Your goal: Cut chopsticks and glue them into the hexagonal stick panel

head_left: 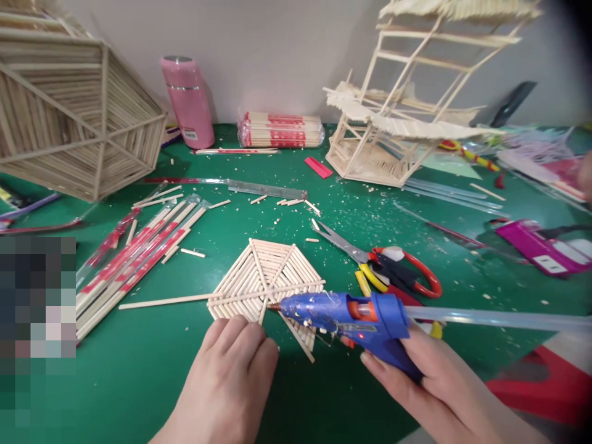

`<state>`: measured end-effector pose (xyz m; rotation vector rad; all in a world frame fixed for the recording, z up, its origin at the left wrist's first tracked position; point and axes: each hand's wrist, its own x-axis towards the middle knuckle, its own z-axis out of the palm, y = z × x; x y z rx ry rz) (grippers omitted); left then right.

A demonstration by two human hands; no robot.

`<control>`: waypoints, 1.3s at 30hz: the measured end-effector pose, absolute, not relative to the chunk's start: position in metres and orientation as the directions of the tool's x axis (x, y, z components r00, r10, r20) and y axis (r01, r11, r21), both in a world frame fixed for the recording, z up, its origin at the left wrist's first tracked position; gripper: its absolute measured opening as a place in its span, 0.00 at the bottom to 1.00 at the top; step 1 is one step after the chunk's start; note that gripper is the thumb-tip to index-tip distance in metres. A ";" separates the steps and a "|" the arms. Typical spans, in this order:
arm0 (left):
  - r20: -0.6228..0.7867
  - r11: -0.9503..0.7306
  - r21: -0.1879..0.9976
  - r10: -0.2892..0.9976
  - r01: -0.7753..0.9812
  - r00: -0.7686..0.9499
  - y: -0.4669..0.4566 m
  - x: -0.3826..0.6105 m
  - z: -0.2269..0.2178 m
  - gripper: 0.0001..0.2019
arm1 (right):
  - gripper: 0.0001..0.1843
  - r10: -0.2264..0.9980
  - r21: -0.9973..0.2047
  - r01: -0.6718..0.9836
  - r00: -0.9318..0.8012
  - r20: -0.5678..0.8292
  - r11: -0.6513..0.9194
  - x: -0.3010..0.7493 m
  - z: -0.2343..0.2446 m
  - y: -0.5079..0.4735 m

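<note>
A small hexagonal panel of cut chopsticks (245, 283) lies on the green table, with spokes meeting at its middle. One long chopstick (161, 302) sticks out to its left. My left hand (235, 370) is closed at the panel's near edge and grips it there; its fingertips are hidden. In my right hand (425, 382) is a blue hot glue gun (319, 308), held by its handle. The nozzle points left, right by the panel's centre. A clear glue stick (490, 317) comes out of the gun's back end.
Red-handled scissors (356, 250) lie open behind the gun. Wrapped chopsticks (143, 253) are at left, a chopstick bundle (282, 129) and pink flask (189, 102) at the back. A large stick-built panel (78, 117) and a stick frame model (383, 148) stand behind. Offcuts litter the table.
</note>
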<state>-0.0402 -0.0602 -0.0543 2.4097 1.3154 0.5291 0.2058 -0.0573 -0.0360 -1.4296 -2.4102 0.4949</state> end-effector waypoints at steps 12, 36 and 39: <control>0.150 -0.508 0.420 0.856 0.752 0.495 -0.061 -0.039 -0.057 0.15 | 0.16 0.904 -0.508 0.763 -0.421 0.079 0.400 0.202 -0.033 -0.055; 0.287 -0.554 0.411 0.832 0.724 0.474 -0.060 -0.040 -0.070 0.12 | 0.17 0.941 -0.425 0.842 -0.328 0.084 0.332 0.212 -0.037 -0.067; 0.283 -0.550 0.419 0.835 0.723 0.471 -0.060 -0.039 -0.070 0.12 | 0.17 0.942 -0.386 0.860 -0.320 0.103 0.334 0.212 -0.039 -0.068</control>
